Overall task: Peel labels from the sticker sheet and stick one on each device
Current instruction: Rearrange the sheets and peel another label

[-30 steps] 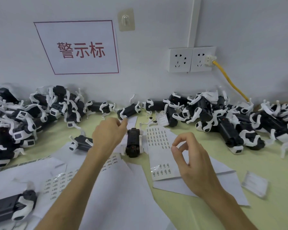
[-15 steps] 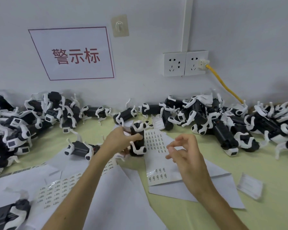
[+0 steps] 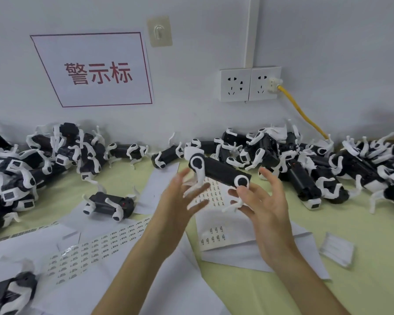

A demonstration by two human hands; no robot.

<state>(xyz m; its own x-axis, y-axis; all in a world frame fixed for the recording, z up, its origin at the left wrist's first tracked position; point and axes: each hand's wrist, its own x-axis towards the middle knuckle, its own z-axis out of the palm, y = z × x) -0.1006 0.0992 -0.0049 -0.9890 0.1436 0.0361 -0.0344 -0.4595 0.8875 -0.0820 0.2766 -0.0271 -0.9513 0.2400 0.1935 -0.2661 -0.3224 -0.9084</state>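
A black device with white legs hangs tilted in the air above the white sticker sheet, between both my hands. My right hand pinches a white leg at the device's right end, thumb spread apart. My left hand is blurred, with straight fingers touching the legs at the left end. The sheet lies on white paper and carries rows of small labels. A second, longer label sheet lies at the left.
Heaps of similar devices line the wall at the left and right. One device lies alone left of my hands, another at the bottom left corner. A small clear packet lies at the right. A yellow cable runs from the wall socket.
My left hand picked the device up from the table beside the sheet and lifted it. My right hand rose from above the sheet and took its right end.
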